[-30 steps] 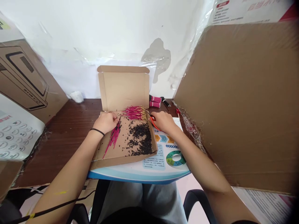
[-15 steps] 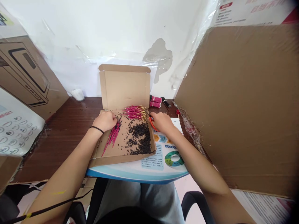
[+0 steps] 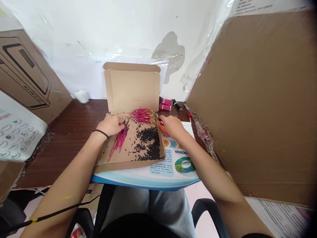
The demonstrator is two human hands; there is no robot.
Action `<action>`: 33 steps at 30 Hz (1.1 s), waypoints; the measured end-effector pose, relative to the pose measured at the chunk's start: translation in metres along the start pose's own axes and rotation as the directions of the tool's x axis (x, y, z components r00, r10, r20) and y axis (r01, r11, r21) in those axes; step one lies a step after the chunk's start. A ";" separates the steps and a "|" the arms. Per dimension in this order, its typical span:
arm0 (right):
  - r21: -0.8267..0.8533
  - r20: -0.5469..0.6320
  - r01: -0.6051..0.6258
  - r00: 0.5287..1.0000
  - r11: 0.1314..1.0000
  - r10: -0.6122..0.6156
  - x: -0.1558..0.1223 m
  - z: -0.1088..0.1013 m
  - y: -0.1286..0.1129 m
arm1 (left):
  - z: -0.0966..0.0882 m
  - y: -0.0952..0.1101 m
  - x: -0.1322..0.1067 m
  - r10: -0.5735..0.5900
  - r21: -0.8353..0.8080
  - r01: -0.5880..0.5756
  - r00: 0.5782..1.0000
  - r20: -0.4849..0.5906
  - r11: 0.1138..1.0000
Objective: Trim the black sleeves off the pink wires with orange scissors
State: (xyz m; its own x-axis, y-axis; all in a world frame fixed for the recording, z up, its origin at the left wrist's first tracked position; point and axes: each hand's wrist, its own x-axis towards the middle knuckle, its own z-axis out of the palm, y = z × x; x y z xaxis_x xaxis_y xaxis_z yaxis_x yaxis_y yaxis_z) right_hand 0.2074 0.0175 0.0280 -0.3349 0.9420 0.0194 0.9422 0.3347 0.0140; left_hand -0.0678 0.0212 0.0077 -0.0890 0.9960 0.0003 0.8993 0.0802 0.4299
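Strands [image 3: 120, 140], thin and pink with black upper ends, lie in a loose fan over the left half of the box [image 3: 128, 164], their long axis slanting from its back toward its front left corner. My left hand [image 3: 110, 125] is the nearer one, over the box's left back part, thumb and fingers drawn together right at those black ends; whether a strand sits between them I can't tell. From my right hand [image 3: 172, 125], the fan lies across the width of the box. That hand, at the box's right wall, is clenched around an orange-handled tool [image 3: 161, 130], its dark nose angled toward the box's back, near the gold ends of a second pile [image 3: 142, 115]. That pile runs side to side along the box's back; black bits [image 3: 152, 150] cover its right front.
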 end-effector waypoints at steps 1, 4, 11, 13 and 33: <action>-0.001 -0.001 0.003 1.000 1.000 -0.003 0.000 0.000 0.000 | 0.000 0.001 -0.001 -0.004 0.065 0.004 1.000 0.014 0.998; -0.004 -0.001 0.010 1.000 1.000 -0.010 0.000 0.000 0.000 | -0.002 0.003 -0.002 0.016 0.255 -0.033 0.997 0.070 0.966; -0.010 -0.002 0.009 1.000 1.000 -0.009 0.000 0.000 0.001 | -0.010 0.001 0.001 -0.006 0.229 0.002 1.000 0.018 0.973; -0.012 -0.003 0.010 1.000 1.000 -0.010 0.000 0.001 0.001 | -0.013 0.002 0.000 -0.041 0.227 0.036 0.999 0.020 0.973; -0.004 0.004 -0.002 1.000 1.000 0.002 -0.001 -0.002 -0.002 | -0.012 0.011 -0.004 0.119 0.054 -0.110 0.967 -0.224 0.992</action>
State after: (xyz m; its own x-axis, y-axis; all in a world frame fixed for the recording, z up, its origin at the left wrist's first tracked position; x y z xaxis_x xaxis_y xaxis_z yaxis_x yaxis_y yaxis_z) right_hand 0.2060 0.0163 0.0295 -0.3330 0.9428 0.0156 0.9429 0.3327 0.0178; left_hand -0.0626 0.0178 0.0235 -0.0745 0.9644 0.2537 0.9254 -0.0279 0.3779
